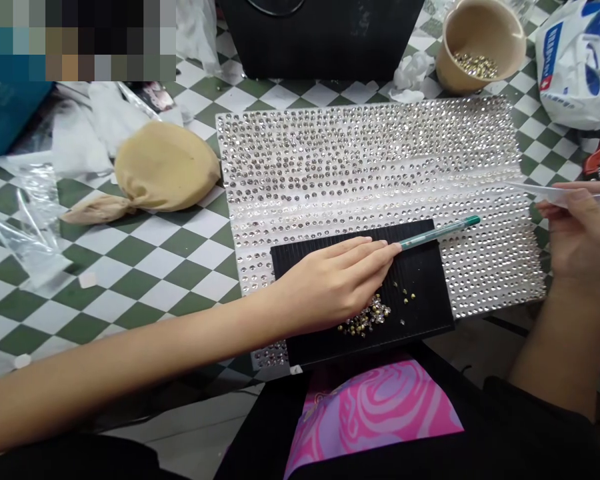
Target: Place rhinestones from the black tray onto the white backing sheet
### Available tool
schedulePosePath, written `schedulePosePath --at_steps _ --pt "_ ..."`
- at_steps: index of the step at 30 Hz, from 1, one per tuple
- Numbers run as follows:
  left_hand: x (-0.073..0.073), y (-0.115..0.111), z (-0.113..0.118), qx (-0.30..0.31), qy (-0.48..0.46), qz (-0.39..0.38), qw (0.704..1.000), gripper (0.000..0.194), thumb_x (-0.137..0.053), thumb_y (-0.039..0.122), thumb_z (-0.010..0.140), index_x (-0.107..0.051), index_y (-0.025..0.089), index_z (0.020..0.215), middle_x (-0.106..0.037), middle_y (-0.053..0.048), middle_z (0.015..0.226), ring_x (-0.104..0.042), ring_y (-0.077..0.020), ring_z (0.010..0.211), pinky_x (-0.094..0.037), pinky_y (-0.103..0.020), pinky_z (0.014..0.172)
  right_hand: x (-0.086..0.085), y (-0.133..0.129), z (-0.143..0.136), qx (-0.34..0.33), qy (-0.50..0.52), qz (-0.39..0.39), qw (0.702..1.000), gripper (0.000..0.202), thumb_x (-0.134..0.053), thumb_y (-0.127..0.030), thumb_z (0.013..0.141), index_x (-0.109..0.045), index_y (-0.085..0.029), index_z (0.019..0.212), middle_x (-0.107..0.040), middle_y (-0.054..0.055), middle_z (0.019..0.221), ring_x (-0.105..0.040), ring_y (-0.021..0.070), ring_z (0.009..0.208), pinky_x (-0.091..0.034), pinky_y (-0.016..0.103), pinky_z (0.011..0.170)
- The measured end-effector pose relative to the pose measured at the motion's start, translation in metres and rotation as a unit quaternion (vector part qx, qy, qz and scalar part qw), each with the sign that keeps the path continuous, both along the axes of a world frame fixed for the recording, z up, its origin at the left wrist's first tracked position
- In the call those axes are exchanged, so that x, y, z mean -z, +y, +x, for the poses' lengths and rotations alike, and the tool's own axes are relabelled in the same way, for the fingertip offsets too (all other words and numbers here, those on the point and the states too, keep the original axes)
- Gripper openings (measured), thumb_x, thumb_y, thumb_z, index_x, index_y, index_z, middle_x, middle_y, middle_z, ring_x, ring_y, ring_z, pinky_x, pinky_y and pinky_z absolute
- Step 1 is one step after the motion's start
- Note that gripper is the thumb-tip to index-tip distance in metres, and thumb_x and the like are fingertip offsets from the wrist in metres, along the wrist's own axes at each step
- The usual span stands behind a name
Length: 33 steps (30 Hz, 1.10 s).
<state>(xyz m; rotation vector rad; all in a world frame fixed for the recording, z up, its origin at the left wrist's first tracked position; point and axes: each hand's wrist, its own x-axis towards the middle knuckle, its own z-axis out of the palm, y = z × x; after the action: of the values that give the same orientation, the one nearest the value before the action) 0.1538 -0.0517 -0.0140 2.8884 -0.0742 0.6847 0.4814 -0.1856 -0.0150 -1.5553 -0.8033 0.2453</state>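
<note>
My left hand [347,275] reaches over a black ribbed tray [420,267], fingers together, with their tips on one end of a slim teal pen-shaped stick [440,232]. The stick points to the right, past the tray's upper edge. Below that hand a small heap of gold and clear rhinestones [373,315] lies on the tray, with a few loose ones beside it. My right hand [587,233], at the right edge, grips a thin white pointed piece [555,193]; its kind is unclear. Under the tray lies a white sheet [370,167] covered in rows of rhinestones.
A beige cup [447,57] with rhinestones stands at the back right, near a white and blue plastic bag [575,67]. A black box [320,40] is at the back. To the left are a tied tan pouch [167,167] and clear plastic wrappers [35,220].
</note>
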Motion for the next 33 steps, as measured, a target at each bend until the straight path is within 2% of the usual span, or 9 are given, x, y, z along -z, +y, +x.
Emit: schedulePosePath --at_steps 6,26,33 --pt "-0.0008 -0.0006 0.0003 0.0 0.002 0.0 1.0 0.032 -0.05 0.014 0.088 -0.056 0.002 0.118 -0.058 -0.009 0.127 -0.058 -0.0173 0.112 -0.051 -0.03 0.101 0.0107 -0.0011 -0.0002 0.001 0.016 -0.007 1.0 0.012 -0.069 -0.017 0.063 -0.07 -0.009 0.072 -0.059 0.005 0.058 -0.055 0.0117 0.051 -0.043 0.025 0.053" --pt "0.0015 -0.0001 0.0011 -0.001 0.003 -0.005 1.0 0.033 -0.05 0.015 0.088 -0.055 0.002 0.118 -0.058 -0.009 0.127 -0.058 -0.0176 0.112 -0.051 -0.03 0.101 0.0097 -0.0009 -0.0047 0.013 -0.012 -0.01 1.0 0.007 -0.069 -0.016 0.063 -0.069 -0.012 0.069 -0.061 0.004 0.061 -0.056 0.0119 0.053 -0.043 0.025 0.053" --pt "0.0007 0.0001 -0.0002 0.001 0.007 0.003 1.0 0.033 -0.048 0.015 0.089 -0.055 0.003 0.119 -0.057 -0.009 0.128 -0.057 -0.017 0.113 -0.051 -0.03 0.102 0.0101 -0.0001 0.0008 0.021 0.004 0.044 0.999 0.002 -0.066 -0.013 0.058 -0.065 -0.013 0.06 -0.058 0.002 0.056 -0.054 0.0122 0.047 -0.041 0.025 0.048"
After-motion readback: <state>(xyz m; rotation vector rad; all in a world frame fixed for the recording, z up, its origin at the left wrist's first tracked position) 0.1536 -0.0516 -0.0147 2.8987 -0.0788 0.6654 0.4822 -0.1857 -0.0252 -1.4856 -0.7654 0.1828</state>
